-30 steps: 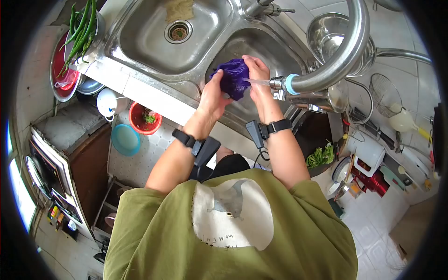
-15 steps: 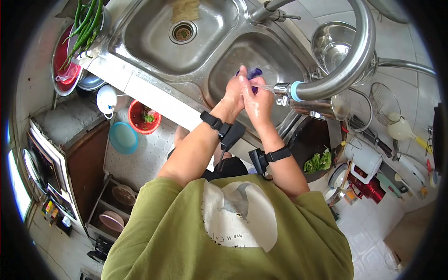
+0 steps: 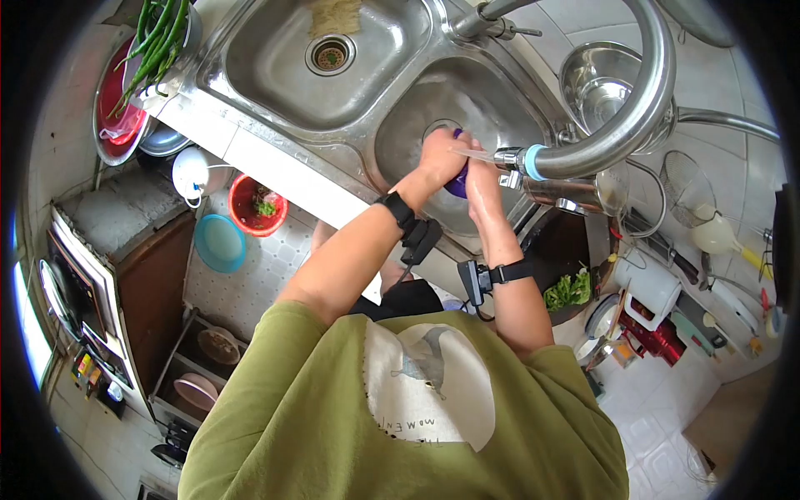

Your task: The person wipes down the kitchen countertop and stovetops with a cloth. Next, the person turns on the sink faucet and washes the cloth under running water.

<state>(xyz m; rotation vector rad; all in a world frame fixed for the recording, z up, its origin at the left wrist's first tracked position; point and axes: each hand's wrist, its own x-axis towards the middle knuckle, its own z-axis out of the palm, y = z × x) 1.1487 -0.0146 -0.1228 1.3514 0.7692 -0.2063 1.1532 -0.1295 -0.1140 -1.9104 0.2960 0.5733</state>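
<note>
My left hand (image 3: pixel 442 156) and my right hand (image 3: pixel 482 182) meet over the right basin (image 3: pixel 407 125) of the steel sink. Between them is a smooth, deep purple object (image 3: pixel 456 185). Its lower end shows under my left hand and a small bit at the top; my hands cover the rest, so I cannot tell its kind. The fingers of both hands are closed around it. Water streams from the faucet nozzle (image 3: pixel 510 158) onto my hands. Each wrist wears a black strap with a small device.
The left basin (image 3: pixel 275 75) has a drain and a tan cloth (image 3: pixel 336 17). Green chili peppers (image 3: pixel 158 46) stand at upper left. A red bucket (image 3: pixel 242 204) and blue basin (image 3: pixel 220 243) are on the floor. Leafy greens (image 3: pixel 568 289) lie at right, near a steel bowl (image 3: pixel 596 83).
My left hand has turned back-up over the purple object, and my right hand has shifted slightly right and down. The object's purple end now shows lower, between my hands.
</note>
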